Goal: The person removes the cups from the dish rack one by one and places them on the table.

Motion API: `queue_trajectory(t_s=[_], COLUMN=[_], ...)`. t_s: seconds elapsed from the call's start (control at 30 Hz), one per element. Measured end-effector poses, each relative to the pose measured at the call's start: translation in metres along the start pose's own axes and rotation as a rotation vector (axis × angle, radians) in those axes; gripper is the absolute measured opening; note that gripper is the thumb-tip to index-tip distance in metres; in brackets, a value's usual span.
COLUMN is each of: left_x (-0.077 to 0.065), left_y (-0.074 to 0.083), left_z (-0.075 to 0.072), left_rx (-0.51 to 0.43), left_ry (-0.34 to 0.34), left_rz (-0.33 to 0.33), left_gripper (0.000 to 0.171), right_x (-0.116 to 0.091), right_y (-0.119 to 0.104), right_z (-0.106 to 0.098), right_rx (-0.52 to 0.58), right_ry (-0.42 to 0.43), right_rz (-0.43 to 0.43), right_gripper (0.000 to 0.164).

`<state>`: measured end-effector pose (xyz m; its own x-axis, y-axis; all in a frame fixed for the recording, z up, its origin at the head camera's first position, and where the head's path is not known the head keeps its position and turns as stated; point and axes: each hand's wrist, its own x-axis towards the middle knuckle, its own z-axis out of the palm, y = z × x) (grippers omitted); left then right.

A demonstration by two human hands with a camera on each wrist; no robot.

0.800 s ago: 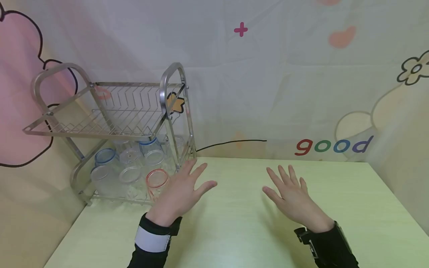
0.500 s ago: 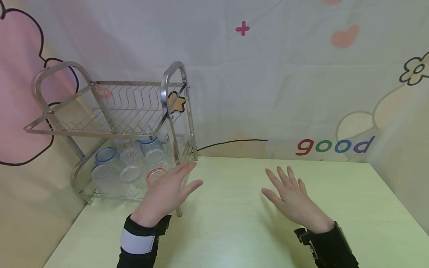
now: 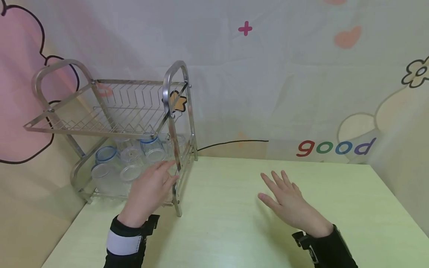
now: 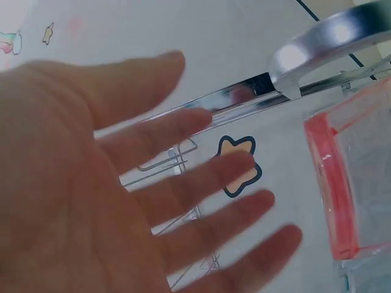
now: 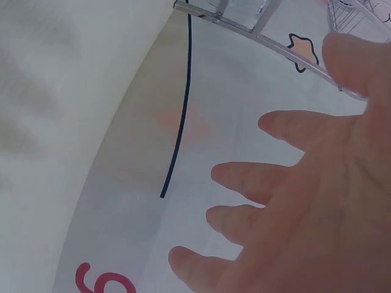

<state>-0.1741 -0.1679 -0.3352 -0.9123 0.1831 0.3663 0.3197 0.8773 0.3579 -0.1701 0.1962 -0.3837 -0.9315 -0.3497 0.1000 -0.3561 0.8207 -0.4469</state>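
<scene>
My left hand (image 3: 145,193) is in front of the lower shelf of a two-tier metal dish rack (image 3: 90,133), near its front right post. Its fingers are extended and hold nothing. In the left wrist view a red-rimmed clear glass (image 4: 330,189) lies beyond the fingertips, with a gap between; the head view has it hidden behind the hand. Several upturned glasses share that shelf, among them a blue-rimmed glass (image 3: 106,154) and a clear glass (image 3: 131,173). My right hand (image 3: 296,210) hovers over the table with fingers spread, touching nothing.
The rack's upper wire shelf (image 3: 80,123) holds nothing visible. Its arched handle (image 3: 174,74) rises at the right end. Behind the pale green table (image 3: 228,208) hangs a printed cloth (image 3: 234,93) with the word "good". A wall closes off the left side.
My left hand has moved left and slightly down, from the rack's right post to in front of the glasses. The right hand has shifted slightly left and down.
</scene>
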Motion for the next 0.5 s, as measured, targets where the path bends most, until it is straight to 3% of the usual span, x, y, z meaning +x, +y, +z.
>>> queue_trajectory(t_s=[0.23,0.5], left_x=[0.0,0.001], left_y=[-0.007,-0.017], left_z=[0.0,0.003], left_rx=[0.029,0.033], left_ry=[0.025,-0.039], left_rz=[-0.138,-0.179], left_gripper=[0.046,0.052], right_x=[-0.002,-0.002], right_y=[-0.003,-0.004], right_z=[-0.002,0.0], right_rx=[0.011,0.024], right_ry=[0.0,-0.012], right_rz=[-0.004,-0.012], right_gripper=[0.069,0.069])
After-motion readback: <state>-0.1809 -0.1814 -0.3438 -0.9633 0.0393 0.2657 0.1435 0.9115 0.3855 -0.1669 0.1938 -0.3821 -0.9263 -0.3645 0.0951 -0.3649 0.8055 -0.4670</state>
